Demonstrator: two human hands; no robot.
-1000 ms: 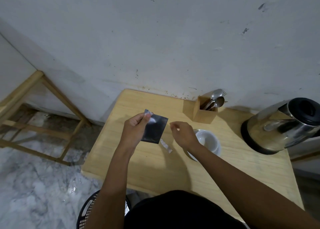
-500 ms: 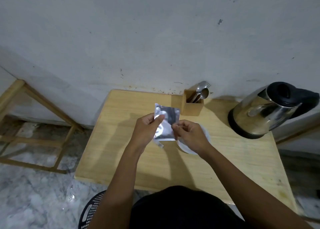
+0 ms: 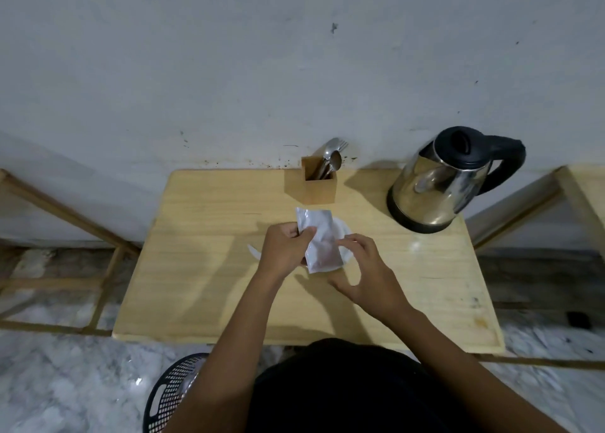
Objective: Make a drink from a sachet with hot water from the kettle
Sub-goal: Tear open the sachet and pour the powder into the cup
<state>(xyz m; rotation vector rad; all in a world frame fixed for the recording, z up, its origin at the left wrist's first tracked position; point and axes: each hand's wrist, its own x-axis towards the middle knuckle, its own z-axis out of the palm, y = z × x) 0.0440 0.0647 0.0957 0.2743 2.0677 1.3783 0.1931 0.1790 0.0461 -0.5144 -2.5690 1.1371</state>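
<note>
My left hand [image 3: 284, 252] pinches a silver foil sachet [image 3: 320, 241] at its left edge and holds it upright above a white cup [image 3: 343, 236], which the sachet and hands mostly hide. My right hand [image 3: 360, 275] is just right of the sachet, thumb and forefinger touching its right edge, the other fingers spread below. A steel kettle [image 3: 435, 187] with a black lid and handle stands at the table's back right. A torn strip of foil [image 3: 253, 252] lies on the table by my left hand.
A wooden holder [image 3: 311, 190] with spoons and a fork stands at the back of the wooden table [image 3: 203, 269], against the white wall. A black perforated basket [image 3: 173, 393] sits on the marble floor at the near left. Wooden frames flank the table.
The sachet turned from its dark face to its silver side and moved right over the cup. My right hand came to its right edge. The view shifted, so the kettle is in full sight.
</note>
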